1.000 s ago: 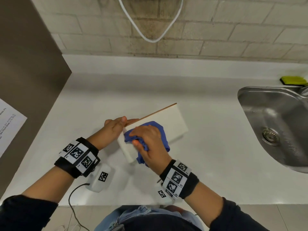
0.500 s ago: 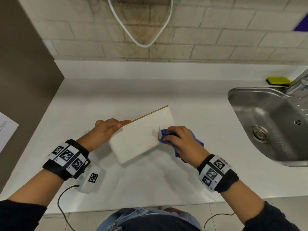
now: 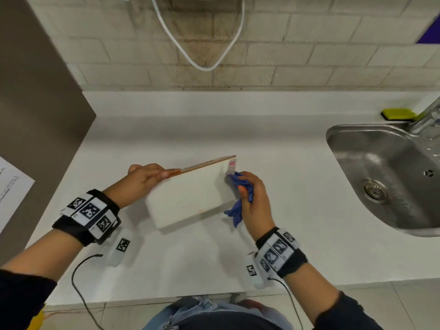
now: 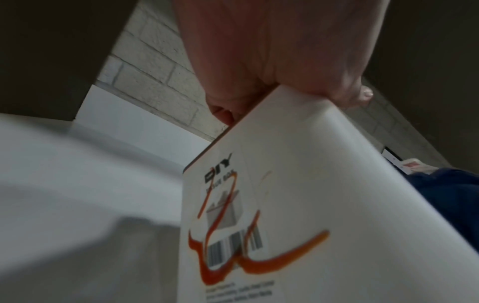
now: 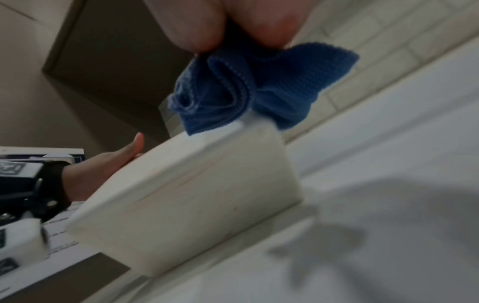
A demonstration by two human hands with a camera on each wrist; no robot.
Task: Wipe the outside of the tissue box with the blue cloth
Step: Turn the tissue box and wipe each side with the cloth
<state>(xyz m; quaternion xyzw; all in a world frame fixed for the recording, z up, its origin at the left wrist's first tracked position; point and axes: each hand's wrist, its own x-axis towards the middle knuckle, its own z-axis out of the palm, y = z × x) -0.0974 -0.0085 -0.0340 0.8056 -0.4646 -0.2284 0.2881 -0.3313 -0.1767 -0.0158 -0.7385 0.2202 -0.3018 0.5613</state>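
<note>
One blue cloth (bunched) against tissue box

Both hands gripping, fingers curled

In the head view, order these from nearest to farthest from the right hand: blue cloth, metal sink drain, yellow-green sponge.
1. Blue cloth, gripped in the right hand.
2. Round metal sink drain, to its right, in the basin.
3. Yellow-green sponge, far right, behind the sink.
</note>
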